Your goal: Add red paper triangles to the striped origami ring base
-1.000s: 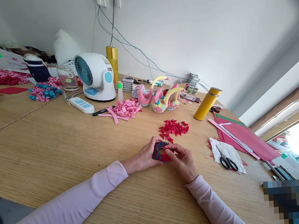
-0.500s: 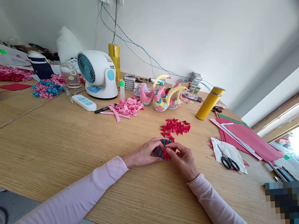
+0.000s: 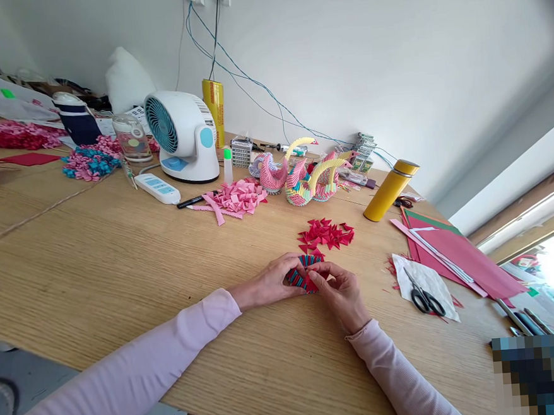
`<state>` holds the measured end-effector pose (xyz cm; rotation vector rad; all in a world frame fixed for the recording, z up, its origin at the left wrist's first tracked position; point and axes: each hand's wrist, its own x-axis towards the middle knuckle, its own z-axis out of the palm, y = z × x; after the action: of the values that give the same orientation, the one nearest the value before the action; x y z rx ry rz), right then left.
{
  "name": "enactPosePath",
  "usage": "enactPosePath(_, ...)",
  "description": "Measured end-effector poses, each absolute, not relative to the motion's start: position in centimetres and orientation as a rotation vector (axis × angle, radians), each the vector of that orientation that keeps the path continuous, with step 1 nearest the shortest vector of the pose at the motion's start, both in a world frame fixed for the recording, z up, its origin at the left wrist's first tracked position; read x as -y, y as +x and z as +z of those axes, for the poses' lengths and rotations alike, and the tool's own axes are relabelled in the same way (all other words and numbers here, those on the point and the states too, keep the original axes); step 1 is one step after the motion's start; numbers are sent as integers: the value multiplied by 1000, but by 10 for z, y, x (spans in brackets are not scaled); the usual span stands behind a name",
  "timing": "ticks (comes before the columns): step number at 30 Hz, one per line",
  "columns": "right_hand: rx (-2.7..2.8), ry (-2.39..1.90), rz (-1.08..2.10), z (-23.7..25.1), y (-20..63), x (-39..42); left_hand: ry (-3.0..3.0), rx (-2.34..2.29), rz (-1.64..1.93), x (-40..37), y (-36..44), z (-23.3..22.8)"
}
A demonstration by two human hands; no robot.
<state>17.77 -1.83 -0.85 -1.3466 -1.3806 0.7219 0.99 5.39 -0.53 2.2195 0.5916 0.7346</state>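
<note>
We see two arms reaching in from the lower edge of the frame, both in long pale lilac-pink sleeves of a soft, finely ribbed knit. The cuffs sit snug at the wrists. Both the left hand (image 3: 268, 284) and right hand (image 3: 344, 294) are bare; rings, if any, seem too small to tell

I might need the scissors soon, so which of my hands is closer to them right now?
Right. Your right hand is on the paper ring, with the scissors off to its right. Your left hand holds the ring's far side, farther away.
</note>
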Motion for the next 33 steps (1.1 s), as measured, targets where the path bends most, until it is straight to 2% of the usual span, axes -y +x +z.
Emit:
enactPosePath(12,1488,-1384,657,-6,180,21,2215,-446,686,-55,3,-1)
enactPosePath(33,1653,-1416,499,-3,178,22,2224,-533,671,-55,4,-2)
